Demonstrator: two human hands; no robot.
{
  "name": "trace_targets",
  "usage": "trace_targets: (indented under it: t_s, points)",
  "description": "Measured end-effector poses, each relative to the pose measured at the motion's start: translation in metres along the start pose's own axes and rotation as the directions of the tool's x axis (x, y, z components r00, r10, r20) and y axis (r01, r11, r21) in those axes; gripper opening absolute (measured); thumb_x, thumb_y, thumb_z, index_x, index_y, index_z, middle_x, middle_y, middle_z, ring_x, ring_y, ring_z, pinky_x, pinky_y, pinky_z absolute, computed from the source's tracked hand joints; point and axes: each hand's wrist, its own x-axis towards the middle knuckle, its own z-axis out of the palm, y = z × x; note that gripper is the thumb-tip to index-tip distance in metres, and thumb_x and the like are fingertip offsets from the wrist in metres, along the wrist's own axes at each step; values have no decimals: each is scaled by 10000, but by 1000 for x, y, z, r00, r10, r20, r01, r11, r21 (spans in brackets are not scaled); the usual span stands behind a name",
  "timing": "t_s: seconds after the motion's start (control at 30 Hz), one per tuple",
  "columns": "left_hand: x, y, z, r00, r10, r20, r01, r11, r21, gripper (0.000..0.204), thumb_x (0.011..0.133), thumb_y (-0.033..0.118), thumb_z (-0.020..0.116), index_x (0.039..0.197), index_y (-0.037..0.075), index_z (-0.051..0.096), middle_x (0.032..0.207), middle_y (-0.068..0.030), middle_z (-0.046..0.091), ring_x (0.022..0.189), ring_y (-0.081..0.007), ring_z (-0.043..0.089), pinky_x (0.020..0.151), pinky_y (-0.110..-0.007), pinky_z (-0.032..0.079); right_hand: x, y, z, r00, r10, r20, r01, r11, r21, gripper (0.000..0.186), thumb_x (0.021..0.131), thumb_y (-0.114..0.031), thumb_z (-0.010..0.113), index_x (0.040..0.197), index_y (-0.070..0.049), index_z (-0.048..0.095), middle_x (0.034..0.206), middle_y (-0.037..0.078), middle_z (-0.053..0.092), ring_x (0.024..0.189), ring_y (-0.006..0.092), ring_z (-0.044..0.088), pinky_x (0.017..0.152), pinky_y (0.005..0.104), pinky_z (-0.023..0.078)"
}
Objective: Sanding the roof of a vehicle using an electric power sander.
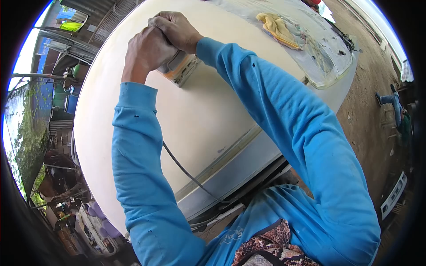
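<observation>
A power sander (179, 71), orange and grey with a flat pad, lies against the cream-coloured car roof (191, 111). My left hand (148, 49) is closed round its body and covers most of it. Over the far end, my right hand (178, 30) is closed too, pressed against the left hand; what its fingertips touch is hidden. A dark cord (183, 167) shows below my left forearm and runs across the roof toward the car's near edge. Both arms, in blue sleeves, reach forward over the roof.
A yellow cloth (278, 30) lies on the plastic-covered windshield (310, 55) at the upper right. Along the left stand a blue barrel (70, 103), metal racks and clutter. On the dirt ground to the right are another person (393, 103) and a white car part (394, 195).
</observation>
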Motion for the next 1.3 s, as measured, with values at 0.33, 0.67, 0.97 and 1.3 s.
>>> trace_targets:
  t_s: [0.33,0.67,0.97,1.3]
  points:
    - [58,-74,14,997,35,-70,-32,998,53,482,733,408,758,1049,43,756,1009,-180,762,903,-338,739,853,-419,573,110,84,40,711,-690,136,660,588,-468,167,964,-111,446,934,-4,570,950,273,622,939,470,609,839,524,482]
    - [82,-106,20,930,160,-332,-184,982,-43,441,605,285,804,929,-1,716,955,-242,730,919,-368,720,829,-435,563,161,116,55,562,-787,254,750,356,-557,130,836,-74,543,927,8,588,923,260,640,943,466,619,856,516,487]
    - [52,-68,15,985,-16,-172,24,999,47,459,612,316,771,935,-10,745,969,-254,732,915,-378,729,835,-444,575,115,100,38,713,-682,163,648,552,-525,115,893,-70,504,894,12,584,908,265,631,913,450,622,818,505,494]
    - [-4,-17,3,997,40,-62,-37,998,54,415,653,304,738,976,42,750,969,-174,761,854,-351,730,802,-419,585,13,24,6,936,-343,83,344,939,-4,297,1009,-220,424,937,10,597,869,196,627,800,296,596,784,407,490]
